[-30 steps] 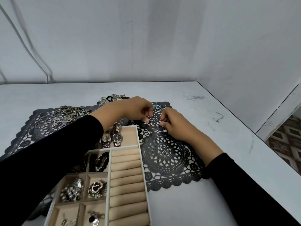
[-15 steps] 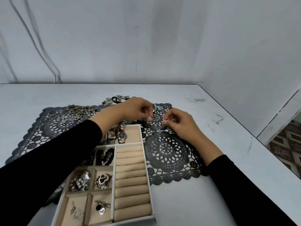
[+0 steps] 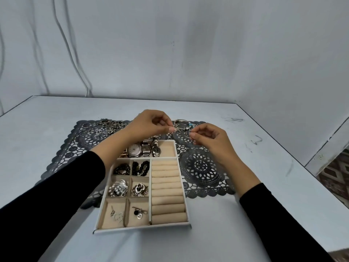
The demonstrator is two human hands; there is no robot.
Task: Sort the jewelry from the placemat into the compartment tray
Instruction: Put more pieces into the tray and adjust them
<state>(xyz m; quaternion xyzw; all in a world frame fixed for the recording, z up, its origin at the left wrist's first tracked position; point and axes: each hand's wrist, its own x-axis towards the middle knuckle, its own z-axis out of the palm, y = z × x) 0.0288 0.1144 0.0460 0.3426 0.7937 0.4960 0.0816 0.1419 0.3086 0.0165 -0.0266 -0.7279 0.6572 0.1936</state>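
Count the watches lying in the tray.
3, side by side in the far compartment of the tray: a pale-faced watch at left, a square watch in the middle, a dark-faced watch at right. The left arm covers that compartment's left end, so another may be hidden.

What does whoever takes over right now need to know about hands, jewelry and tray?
Left hand pinches a small silver piece above the placemat. Right hand fingertips pinched; contents too small to tell.
Done: watches, black beads, brooches and pendants sit in the tray.
To do: beaded bracelet, ring pile on the placemat; ring rolls empty.
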